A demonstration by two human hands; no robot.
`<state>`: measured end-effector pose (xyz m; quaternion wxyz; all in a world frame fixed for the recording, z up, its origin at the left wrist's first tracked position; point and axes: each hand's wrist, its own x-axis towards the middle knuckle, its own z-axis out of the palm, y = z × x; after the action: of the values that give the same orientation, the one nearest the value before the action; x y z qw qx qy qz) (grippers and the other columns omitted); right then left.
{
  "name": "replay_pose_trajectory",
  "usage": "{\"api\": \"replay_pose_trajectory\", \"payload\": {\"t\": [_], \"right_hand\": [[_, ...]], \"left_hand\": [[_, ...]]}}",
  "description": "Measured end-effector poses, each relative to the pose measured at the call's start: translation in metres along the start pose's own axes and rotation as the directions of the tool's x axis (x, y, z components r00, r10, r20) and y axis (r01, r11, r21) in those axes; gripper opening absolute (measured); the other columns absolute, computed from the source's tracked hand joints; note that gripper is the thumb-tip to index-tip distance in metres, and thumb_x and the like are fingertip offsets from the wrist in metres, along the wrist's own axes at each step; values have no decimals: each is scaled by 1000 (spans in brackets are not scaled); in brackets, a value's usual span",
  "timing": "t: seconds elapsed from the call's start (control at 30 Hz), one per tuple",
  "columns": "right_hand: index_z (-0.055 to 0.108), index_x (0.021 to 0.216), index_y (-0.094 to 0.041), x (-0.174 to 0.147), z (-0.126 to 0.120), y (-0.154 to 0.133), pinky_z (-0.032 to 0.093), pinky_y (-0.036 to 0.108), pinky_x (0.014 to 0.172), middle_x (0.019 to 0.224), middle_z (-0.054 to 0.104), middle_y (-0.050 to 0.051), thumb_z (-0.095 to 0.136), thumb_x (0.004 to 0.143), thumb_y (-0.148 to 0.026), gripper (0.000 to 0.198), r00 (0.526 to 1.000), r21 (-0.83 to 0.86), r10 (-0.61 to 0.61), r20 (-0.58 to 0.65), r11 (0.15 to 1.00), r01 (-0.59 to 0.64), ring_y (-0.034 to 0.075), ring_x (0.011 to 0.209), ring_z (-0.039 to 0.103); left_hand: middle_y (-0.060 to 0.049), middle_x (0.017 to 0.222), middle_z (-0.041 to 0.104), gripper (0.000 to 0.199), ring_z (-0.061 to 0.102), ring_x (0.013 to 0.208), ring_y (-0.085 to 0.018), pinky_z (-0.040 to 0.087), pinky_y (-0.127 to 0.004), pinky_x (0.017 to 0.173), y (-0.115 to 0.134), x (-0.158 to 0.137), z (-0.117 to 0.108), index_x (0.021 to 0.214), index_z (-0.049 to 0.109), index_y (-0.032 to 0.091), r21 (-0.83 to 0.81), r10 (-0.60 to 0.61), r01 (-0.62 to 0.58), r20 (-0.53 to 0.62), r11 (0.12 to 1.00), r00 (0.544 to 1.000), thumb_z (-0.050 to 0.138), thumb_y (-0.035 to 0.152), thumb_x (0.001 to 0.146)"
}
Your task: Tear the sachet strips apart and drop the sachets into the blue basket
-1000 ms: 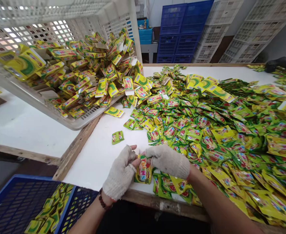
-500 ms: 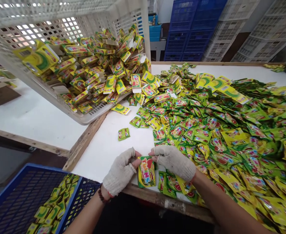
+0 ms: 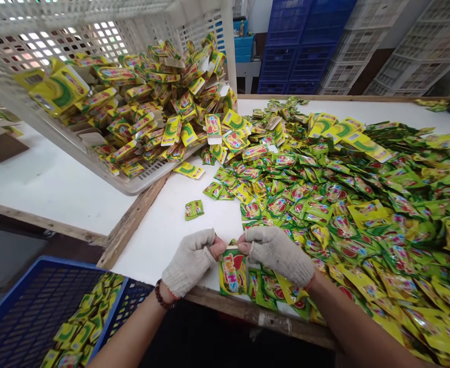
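Note:
A small yellow-green candy box printed "TWINS" stands near the table's front edge, its printed face toward me. My left hand, in a white fingerless glove, pinches the box's upper left corner. At the upper right corner, my right hand, gloved the same way, has thumb and fingers closed on it. A pale edge shows along the top of the box, and a bit of green peeks out above it between my fingertips. Several green candy packets lie just right of the box, partly under my right hand.
A tilted white crate full of candy boxes rests at the left. A large heap of packets spreads across the right. One lone packet lies ahead of my hands. Below left stands a blue crate containing filled boxes.
My fingertips have come closer together over the top of the candy box and now pinch both upper corners. The box's pale top edge shows now.

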<state>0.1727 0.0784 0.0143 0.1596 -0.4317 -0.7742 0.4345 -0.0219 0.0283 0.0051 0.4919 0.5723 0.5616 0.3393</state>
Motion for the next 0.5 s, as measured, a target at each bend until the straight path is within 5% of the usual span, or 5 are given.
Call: {"api": "replay_pose_trajectory", "payload": {"t": [0.13,0.23,0.5], "right_hand": [[66,75,-15,2,2,-1,37,17,51,57,57,-2,53,77,-28,19,998,66,54,-22,996,-52,8,52,49],[69,74,-15,0,-4,3,39,18,56,65,63,0,55,75,-28,19,1000,43,-14,6,999,14,9,60,54],[68,107,-20,-15,-34,8,42,19,62,77,66,-1,54,77,-28,34,904,4,-65,422,998,70,11,67,55]], "left_hand": [[2,64,53,24,45,62,-10,36,-20,57,3,4,0,70,59,14,39,-10,10,-11,999,1000,55,35,80],[1,65,55,28,48,64,-11,39,-21,60,5,-1,-1,69,60,14,76,32,-34,23,997,999,51,37,83],[-5,75,60,18,54,71,-14,42,-25,65,3,-17,6,85,67,15,303,303,-306,60,903,951,55,28,83]]}}
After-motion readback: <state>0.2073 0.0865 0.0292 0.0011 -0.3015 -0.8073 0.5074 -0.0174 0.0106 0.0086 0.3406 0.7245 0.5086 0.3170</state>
